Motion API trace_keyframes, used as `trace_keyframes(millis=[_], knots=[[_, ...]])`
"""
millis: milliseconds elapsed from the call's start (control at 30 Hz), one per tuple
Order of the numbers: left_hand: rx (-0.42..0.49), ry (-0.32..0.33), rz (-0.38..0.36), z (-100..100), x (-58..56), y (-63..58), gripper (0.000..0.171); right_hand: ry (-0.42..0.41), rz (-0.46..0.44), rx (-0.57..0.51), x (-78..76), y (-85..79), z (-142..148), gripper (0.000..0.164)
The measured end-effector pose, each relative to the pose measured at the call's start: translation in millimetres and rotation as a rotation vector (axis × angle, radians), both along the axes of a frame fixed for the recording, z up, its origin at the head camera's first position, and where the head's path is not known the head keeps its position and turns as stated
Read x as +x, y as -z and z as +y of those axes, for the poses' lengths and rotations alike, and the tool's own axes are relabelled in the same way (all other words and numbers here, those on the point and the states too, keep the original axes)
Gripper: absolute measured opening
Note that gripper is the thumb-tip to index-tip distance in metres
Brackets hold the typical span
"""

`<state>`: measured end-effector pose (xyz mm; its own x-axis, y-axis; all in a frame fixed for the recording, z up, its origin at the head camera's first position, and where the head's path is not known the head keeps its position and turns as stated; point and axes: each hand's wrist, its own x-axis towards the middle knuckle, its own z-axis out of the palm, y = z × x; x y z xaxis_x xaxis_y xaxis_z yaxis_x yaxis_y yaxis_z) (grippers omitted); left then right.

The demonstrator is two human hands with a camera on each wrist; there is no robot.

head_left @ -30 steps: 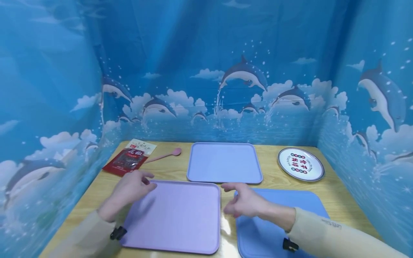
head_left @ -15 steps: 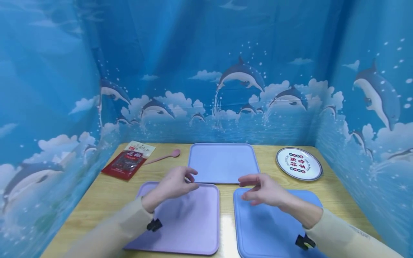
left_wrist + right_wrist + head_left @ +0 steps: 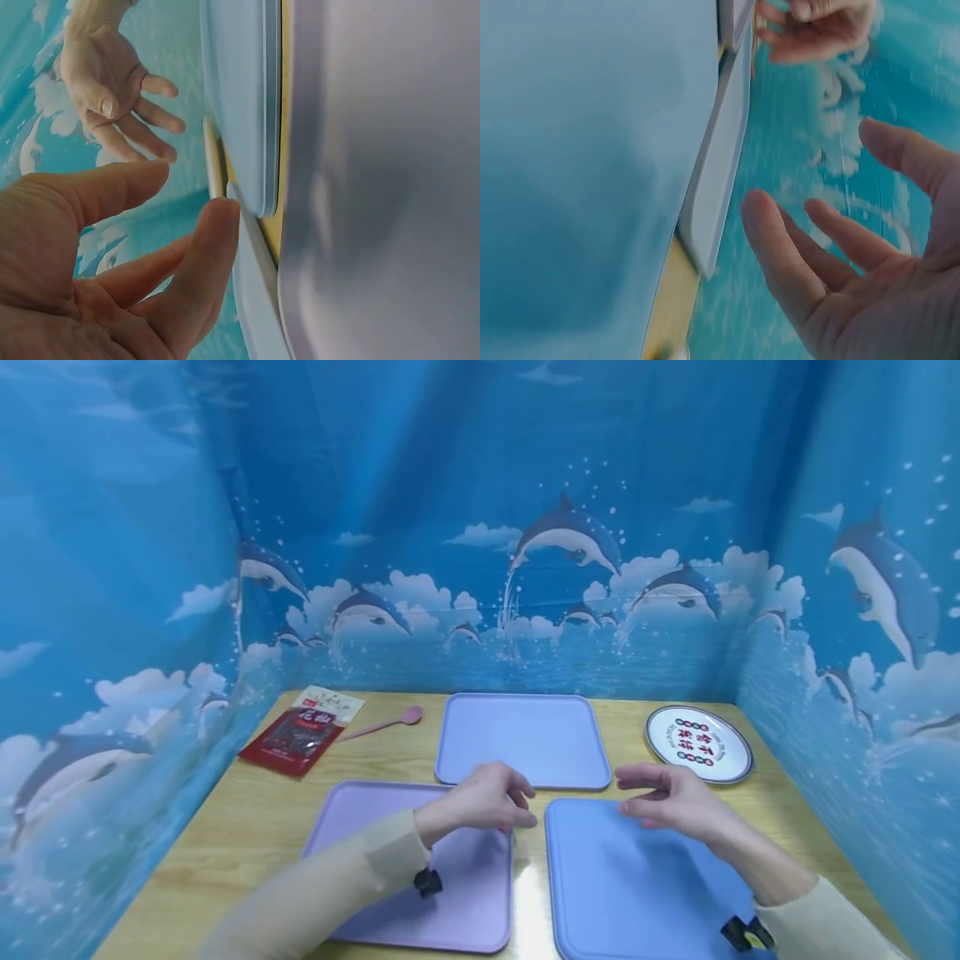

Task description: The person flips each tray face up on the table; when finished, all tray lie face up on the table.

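Note:
My left hand [image 3: 480, 802] hovers over the upper right part of the purple tray [image 3: 420, 893], its fingers loosely bent and nothing held. In the left wrist view a gap shows between thumb and fingertips [image 3: 219, 214]. My right hand [image 3: 678, 802] is raised above the blue tray [image 3: 615, 893], fingers loosely spread and holding nothing; its shadow falls on that tray. Behind both hands lies a pale lavender-blue tray [image 3: 523, 739]. In the right wrist view the right fingers [image 3: 780, 255] stand apart from the thumb, with the blue tray's surface [image 3: 585, 150] to the side.
At the back left lie a red and white packet [image 3: 300, 731] with Chinese print and a pink spoon [image 3: 382, 724]. A white plate [image 3: 699, 743] with printed characters and a dark rim sits at the back right. A blue dolphin-print curtain [image 3: 450, 527] surrounds the wooden table [image 3: 202, 852].
Both hands have moved to the right, the left from the purple tray's left edge across toward its right side, the right over the blue tray. The trays, packet, spoon and plate stay put.

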<state>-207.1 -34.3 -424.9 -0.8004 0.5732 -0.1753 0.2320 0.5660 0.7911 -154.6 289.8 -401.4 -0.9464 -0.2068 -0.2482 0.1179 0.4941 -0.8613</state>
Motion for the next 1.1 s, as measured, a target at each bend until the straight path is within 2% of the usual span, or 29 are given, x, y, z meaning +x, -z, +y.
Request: trace_keyframes(millis=[233,433,533,667,767,933,1000,1100], knots=[[-0.013,-0.002,-0.055,20.3,1.7,6.6,0.041,0.006,0.057,0.106,4.4,2.7,42.5,0.068],[-0.069,-0.036,-0.102,31.2,1.2,9.0,0.045,0.059,0.065,0.314,3.9,1.2,82.6,0.075],[-0.117,-0.029,-0.089,35.3,1.4,10.1,0.034,0.090,0.049,0.410,3.5,2.6,99.2,0.080],[-0.164,-0.013,-0.081,39.6,1.5,11.3,0.021,0.122,0.006,0.449,4.7,6.5,114.1,0.083],[-0.179,0.002,-0.087,42.0,1.2,11.7,0.023,0.122,-0.015,0.474,6.7,9.3,122.2,0.085],[-0.184,0.027,-0.091,45.2,1.1,11.6,0.030,0.090,-0.011,0.591,11.3,13.3,135.0,0.091],[-0.180,0.026,-0.098,46.4,1.3,11.5,0.032,0.082,-0.037,0.603,13.1,16.1,139.0,0.095],[-0.181,0.022,-0.110,48.5,1.8,11.2,0.032,0.075,-0.087,0.565,14.8,22.7,143.4,0.097]])
